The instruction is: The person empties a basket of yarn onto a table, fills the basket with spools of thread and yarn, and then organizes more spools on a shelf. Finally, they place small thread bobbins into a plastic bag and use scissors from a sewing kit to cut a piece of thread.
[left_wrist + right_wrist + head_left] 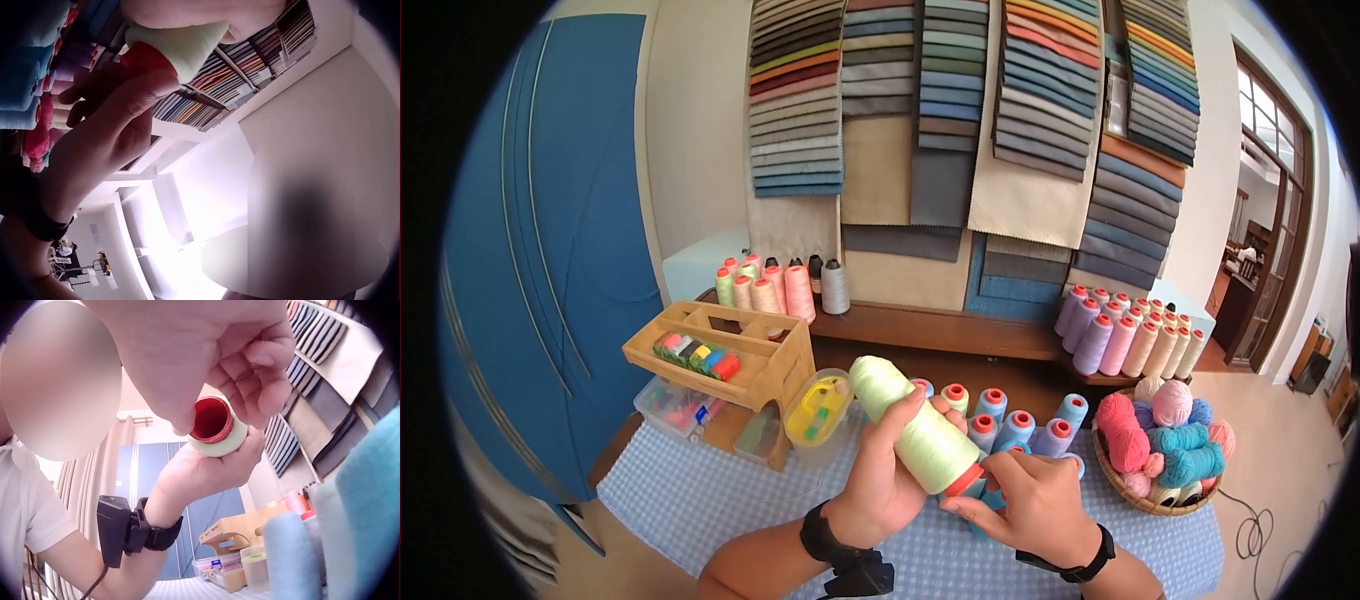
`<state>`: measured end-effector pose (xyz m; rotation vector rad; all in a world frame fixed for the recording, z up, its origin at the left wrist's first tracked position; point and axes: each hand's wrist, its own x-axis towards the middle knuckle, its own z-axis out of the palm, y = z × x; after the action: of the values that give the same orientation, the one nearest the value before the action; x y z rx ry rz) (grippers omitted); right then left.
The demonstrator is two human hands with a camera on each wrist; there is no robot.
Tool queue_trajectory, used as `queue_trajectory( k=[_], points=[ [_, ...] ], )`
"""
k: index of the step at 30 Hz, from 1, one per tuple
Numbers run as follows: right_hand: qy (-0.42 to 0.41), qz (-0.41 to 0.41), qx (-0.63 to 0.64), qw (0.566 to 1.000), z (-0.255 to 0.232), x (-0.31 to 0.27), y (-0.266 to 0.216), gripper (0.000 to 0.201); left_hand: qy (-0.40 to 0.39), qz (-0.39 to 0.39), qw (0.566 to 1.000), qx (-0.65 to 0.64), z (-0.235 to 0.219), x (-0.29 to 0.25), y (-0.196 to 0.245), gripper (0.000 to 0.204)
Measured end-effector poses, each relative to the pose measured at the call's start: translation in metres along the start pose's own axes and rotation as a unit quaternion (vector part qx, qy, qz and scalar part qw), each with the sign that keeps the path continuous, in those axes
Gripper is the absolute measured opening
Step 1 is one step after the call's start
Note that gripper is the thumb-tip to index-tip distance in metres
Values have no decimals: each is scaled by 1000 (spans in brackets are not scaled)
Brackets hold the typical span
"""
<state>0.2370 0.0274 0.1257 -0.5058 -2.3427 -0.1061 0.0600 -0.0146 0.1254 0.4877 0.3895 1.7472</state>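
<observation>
A pale green cone of thread [920, 430] is held tilted above the table, its red base end [211, 419] lower and toward the right. My left hand [878, 485] grips the cone round its body, with the thumb along the near side. At the red end, my right hand [1040, 505] has its thumb and bent fingers about the rim. The hollow of the red core shows in the right wrist view, the right thumb at its edge. Behind the hands stand several blue and lilac thread cones [1018, 428], partly hidden by the green one.
A wooden organizer [790, 365] and a clear tub with yellow contents [818, 408] stand left on the checked cloth [700, 500]. To the right sits a basket of yarn [1160, 505]. More thread cones [1115, 345] line the back shelf, below hanging fabric samples [1040, 120].
</observation>
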Motion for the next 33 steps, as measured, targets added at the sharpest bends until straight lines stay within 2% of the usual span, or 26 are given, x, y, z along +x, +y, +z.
queue_trajectory(
  k=[3, 5, 9, 12, 20, 23, 25, 26, 28, 29, 31, 32, 33],
  points=[
    [21, -9, -23, 999, 4, -2, -3, 52, 18, 1, 1000, 0, 0, 0, -2, 25],
    [39, -10, -20, 999, 7, -1, -4, 51, 9, 16, 1000, -4, -2, 0, -4, 31],
    [62, -28, -18, 998, 14, -1, -5, 51, 2, 10, 1000, -8, 1, -5, -5, 29],
    [67, -43, -5, 997, 18, -4, -5, 50, -31, 4, 999, 11, 0, -8, -5, 26],
    [72, -42, 30, 996, 26, -9, -8, 50, -44, 74, 995, 54, 6, -14, -10, 22],
    [76, -45, 77, 993, 27, -10, -7, 47, -55, 94, 992, 62, 6, -16, -12, 21],
    [46, -6, 182, 982, 30, -13, -8, 45, -64, 101, 990, 68, 5, -16, -12, 22],
    [46, -6, 182, 982, 32, -15, -9, 45, -73, 108, 989, 74, 5, -17, -12, 23],
    [46, 62, 343, 936, 36, -17, -13, 46, -82, 116, 987, 70, 6, -18, -13, 25],
    [46, 62, 343, 936, 35, -16, -17, 46, -90, 125, 986, 66, 7, -19, -13, 27],
    [-1, 148, 483, 863, 28, -14, -26, 44, -91, 126, 986, 61, 8, -21, -12, 28],
    [-1, 147, 482, 863, 28, -16, -26, 44, -92, 126, 986, 58, 9, -22, -11, 29],
    [-66, 209, 602, 768, 28, -20, -23, 46, -93, 127, 986, 57, 8, -21, -11, 29]
  ],
)
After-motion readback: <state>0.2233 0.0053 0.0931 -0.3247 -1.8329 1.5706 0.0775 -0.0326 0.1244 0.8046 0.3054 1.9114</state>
